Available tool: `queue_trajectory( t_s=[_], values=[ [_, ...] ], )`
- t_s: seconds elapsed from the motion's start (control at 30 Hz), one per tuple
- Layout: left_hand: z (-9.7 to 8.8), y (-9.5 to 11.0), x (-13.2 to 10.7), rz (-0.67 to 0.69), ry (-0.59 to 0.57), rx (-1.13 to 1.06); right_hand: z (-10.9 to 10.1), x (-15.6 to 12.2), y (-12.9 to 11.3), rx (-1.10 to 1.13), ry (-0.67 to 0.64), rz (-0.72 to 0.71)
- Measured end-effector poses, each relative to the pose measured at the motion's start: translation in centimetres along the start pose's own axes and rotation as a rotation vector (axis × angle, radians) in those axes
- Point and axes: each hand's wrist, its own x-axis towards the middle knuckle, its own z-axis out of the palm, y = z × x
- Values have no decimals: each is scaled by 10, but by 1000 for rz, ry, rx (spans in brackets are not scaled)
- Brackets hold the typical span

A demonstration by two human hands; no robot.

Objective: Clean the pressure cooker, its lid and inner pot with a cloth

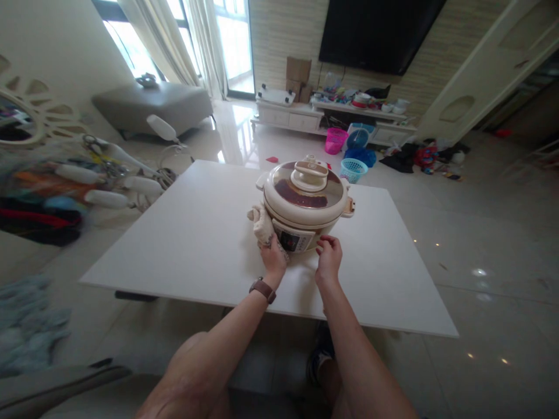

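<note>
beige cloth (262, 224) in left hand (274, 257), beside cream cooker (301, 216)

Cooker (301, 217) on table (183, 233), cloth (262, 226) left

The electric cooker (297, 216) is cream, with a tan-topped lid handle (311, 170) and a black display (289, 240); the cloth (262, 224) is cream too, dark-speckled at one end. The tabletop (196, 233) is plain white, the watch strap (264, 290) brown. One plastic basket (335, 141) is hot pink, the wall (283, 29) streaked beige.
</note>
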Motion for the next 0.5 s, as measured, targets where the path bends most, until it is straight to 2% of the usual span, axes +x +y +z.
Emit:
queue_trajectory(
  t_s=[0.17, 0.3, 0.4, 0.5],
  values=[
    [-5, -1, -23, -7, -118, -33, 1, 4, 3, -22, 39, -35],
    [-7, 1, -34, -105, -158, -138, -3, 15, 2, -42, 143, -69],
    [-6, 8, -24, -213, -140, -205, -8, 22, 2, -47, 203, -80],
    [-6, 19, -2, -285, -104, -287, -11, 23, 0, -58, 222, -103]
  ],
)
